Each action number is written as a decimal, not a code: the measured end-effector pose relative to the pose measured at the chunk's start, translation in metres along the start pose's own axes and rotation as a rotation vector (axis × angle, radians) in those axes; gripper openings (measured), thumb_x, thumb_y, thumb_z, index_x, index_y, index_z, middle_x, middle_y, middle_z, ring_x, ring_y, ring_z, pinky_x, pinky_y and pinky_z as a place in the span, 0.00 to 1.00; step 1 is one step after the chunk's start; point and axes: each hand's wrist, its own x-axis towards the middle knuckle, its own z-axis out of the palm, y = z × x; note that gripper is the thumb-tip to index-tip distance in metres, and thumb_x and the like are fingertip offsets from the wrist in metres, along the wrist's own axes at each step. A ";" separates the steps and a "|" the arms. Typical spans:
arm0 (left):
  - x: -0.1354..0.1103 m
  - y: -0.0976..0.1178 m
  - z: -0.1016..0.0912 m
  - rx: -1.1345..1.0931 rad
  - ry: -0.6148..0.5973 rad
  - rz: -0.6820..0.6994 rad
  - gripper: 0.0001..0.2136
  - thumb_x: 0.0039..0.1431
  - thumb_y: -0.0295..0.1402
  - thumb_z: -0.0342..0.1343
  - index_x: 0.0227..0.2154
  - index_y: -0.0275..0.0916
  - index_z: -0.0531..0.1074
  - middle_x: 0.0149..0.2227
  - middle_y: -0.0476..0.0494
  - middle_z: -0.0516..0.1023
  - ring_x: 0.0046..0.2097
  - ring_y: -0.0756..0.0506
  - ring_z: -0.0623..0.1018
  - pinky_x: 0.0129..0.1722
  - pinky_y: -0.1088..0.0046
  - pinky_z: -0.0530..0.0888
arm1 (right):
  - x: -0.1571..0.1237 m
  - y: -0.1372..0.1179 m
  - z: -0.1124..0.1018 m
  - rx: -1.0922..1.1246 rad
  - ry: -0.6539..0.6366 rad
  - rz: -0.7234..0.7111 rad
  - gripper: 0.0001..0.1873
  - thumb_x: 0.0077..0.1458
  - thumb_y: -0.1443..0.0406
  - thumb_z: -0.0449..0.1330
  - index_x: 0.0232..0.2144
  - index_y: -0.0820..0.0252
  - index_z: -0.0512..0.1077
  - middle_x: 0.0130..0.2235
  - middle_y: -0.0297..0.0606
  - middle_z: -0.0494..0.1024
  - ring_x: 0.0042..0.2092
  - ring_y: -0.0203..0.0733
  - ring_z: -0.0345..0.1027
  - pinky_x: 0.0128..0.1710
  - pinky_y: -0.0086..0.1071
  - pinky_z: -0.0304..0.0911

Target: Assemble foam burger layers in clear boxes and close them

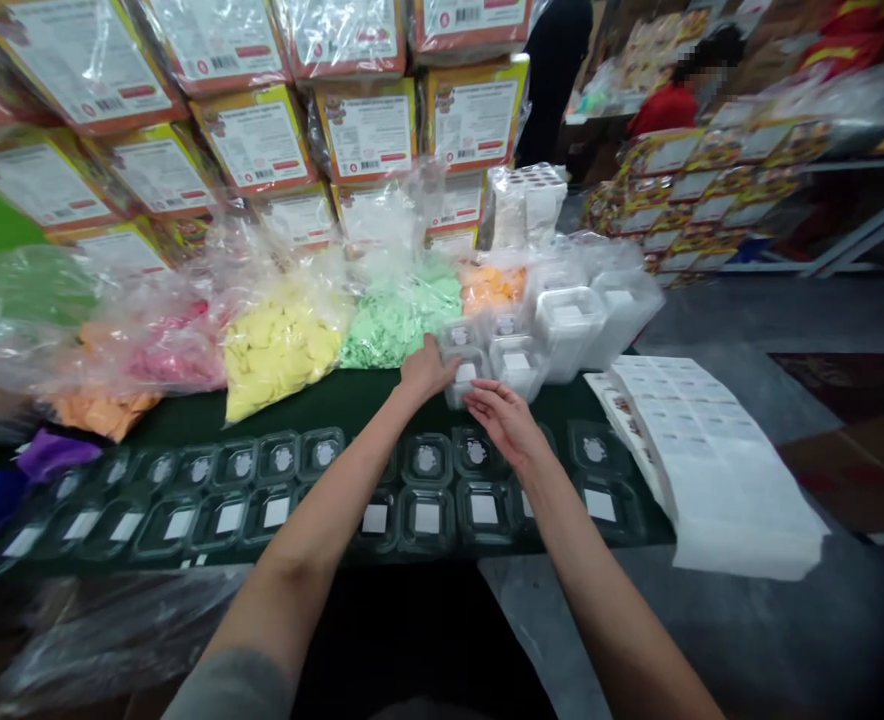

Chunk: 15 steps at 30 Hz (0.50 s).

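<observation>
Fingers (491,395) at clear tubs (466,371), labelled trays (446,520)

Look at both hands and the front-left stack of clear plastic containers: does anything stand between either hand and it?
Nothing visible does. The left hand is at the left side of the front-left stack of clear plastic containers, the right hand at its near right side. The neighbouring container stack stands to the right.

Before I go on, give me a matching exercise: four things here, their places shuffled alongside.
1. left hand
2. bag of yellow pieces
3. printed sheets
4. labelled cartons

A. at the right end of the table
B. stacked behind the bags
C. at the stacked clear plastic containers
D. between pink pieces and green pieces

Pairs: 1-C, 2-D, 3-A, 4-B
</observation>
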 end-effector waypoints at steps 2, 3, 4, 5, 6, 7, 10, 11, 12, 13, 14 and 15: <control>-0.011 -0.008 -0.002 -0.099 0.082 0.054 0.32 0.64 0.48 0.54 0.63 0.31 0.57 0.46 0.30 0.81 0.49 0.34 0.80 0.46 0.62 0.74 | -0.005 0.000 -0.001 0.000 -0.002 0.000 0.23 0.31 0.58 0.78 0.33 0.52 0.79 0.31 0.32 0.82 0.41 0.41 0.76 0.51 0.35 0.66; -0.020 -0.012 -0.004 -0.160 0.132 0.087 0.31 0.64 0.47 0.55 0.63 0.32 0.56 0.45 0.32 0.81 0.46 0.36 0.81 0.45 0.63 0.74 | -0.008 0.000 -0.002 -0.001 -0.007 0.001 0.23 0.30 0.58 0.78 0.33 0.52 0.79 0.32 0.32 0.83 0.43 0.41 0.76 0.52 0.35 0.66; -0.030 -0.017 -0.007 -0.220 0.178 0.119 0.30 0.65 0.44 0.56 0.63 0.34 0.57 0.44 0.35 0.81 0.44 0.39 0.81 0.44 0.65 0.74 | -0.011 0.000 -0.003 -0.005 -0.009 0.001 0.23 0.30 0.58 0.78 0.33 0.51 0.79 0.33 0.32 0.83 0.45 0.42 0.76 0.53 0.36 0.66; -0.043 -0.023 -0.010 -0.272 0.210 0.150 0.27 0.65 0.42 0.56 0.63 0.35 0.59 0.43 0.38 0.81 0.42 0.41 0.80 0.43 0.66 0.74 | -0.015 0.000 -0.003 -0.010 -0.010 -0.001 0.23 0.30 0.58 0.79 0.33 0.51 0.79 0.35 0.33 0.83 0.47 0.43 0.75 0.54 0.37 0.66; -0.057 -0.029 -0.012 -0.316 0.230 0.180 0.24 0.66 0.40 0.55 0.61 0.37 0.62 0.42 0.40 0.80 0.39 0.43 0.80 0.43 0.68 0.73 | -0.019 0.000 -0.004 -0.019 -0.005 -0.004 0.24 0.30 0.58 0.79 0.34 0.51 0.80 0.36 0.33 0.84 0.49 0.44 0.75 0.55 0.38 0.66; -0.074 -0.035 -0.015 -0.352 0.238 0.213 0.21 0.66 0.38 0.56 0.59 0.38 0.65 0.41 0.42 0.80 0.37 0.45 0.79 0.42 0.69 0.73 | -0.023 0.000 -0.004 -0.031 0.003 -0.009 0.24 0.30 0.58 0.79 0.34 0.51 0.80 0.38 0.34 0.84 0.52 0.46 0.74 0.57 0.39 0.65; -0.132 -0.058 -0.023 -0.423 0.230 0.295 0.16 0.64 0.34 0.57 0.54 0.38 0.71 0.42 0.43 0.79 0.35 0.48 0.77 0.40 0.72 0.73 | -0.046 0.000 -0.004 -0.079 0.025 -0.023 0.25 0.32 0.57 0.78 0.36 0.52 0.81 0.43 0.37 0.84 0.57 0.50 0.72 0.61 0.43 0.64; -0.154 -0.067 -0.026 -0.438 0.234 0.291 0.16 0.64 0.33 0.57 0.53 0.39 0.72 0.42 0.44 0.80 0.36 0.48 0.77 0.40 0.73 0.73 | -0.056 0.001 -0.005 -0.106 0.025 -0.034 0.25 0.33 0.56 0.78 0.37 0.52 0.81 0.44 0.38 0.84 0.58 0.52 0.71 0.62 0.44 0.63; -0.176 -0.078 -0.029 -0.447 0.253 0.258 0.13 0.65 0.32 0.55 0.51 0.40 0.73 0.39 0.45 0.80 0.37 0.48 0.77 0.40 0.73 0.72 | -0.069 0.003 -0.006 -0.140 0.031 -0.053 0.24 0.35 0.55 0.77 0.38 0.52 0.81 0.45 0.38 0.83 0.59 0.53 0.70 0.63 0.44 0.63; -0.198 -0.090 -0.032 -0.442 0.283 0.190 0.10 0.66 0.33 0.54 0.47 0.40 0.76 0.37 0.46 0.80 0.37 0.47 0.78 0.40 0.73 0.72 | -0.081 0.006 -0.008 -0.185 0.018 -0.072 0.24 0.37 0.54 0.76 0.39 0.52 0.80 0.46 0.39 0.83 0.60 0.54 0.70 0.64 0.44 0.62; -0.220 -0.103 -0.036 -0.432 0.323 0.100 0.09 0.67 0.34 0.53 0.43 0.41 0.78 0.35 0.46 0.81 0.36 0.47 0.78 0.40 0.73 0.72 | -0.094 0.010 -0.011 -0.234 0.005 -0.086 0.23 0.40 0.53 0.75 0.40 0.52 0.80 0.47 0.40 0.83 0.61 0.54 0.69 0.65 0.44 0.60; -0.241 -0.118 -0.041 -0.423 0.369 -0.001 0.11 0.68 0.37 0.52 0.41 0.42 0.79 0.33 0.47 0.81 0.35 0.47 0.78 0.39 0.73 0.72 | -0.104 0.017 -0.016 -0.291 -0.006 -0.085 0.23 0.41 0.52 0.73 0.41 0.51 0.80 0.48 0.40 0.83 0.61 0.55 0.68 0.66 0.44 0.60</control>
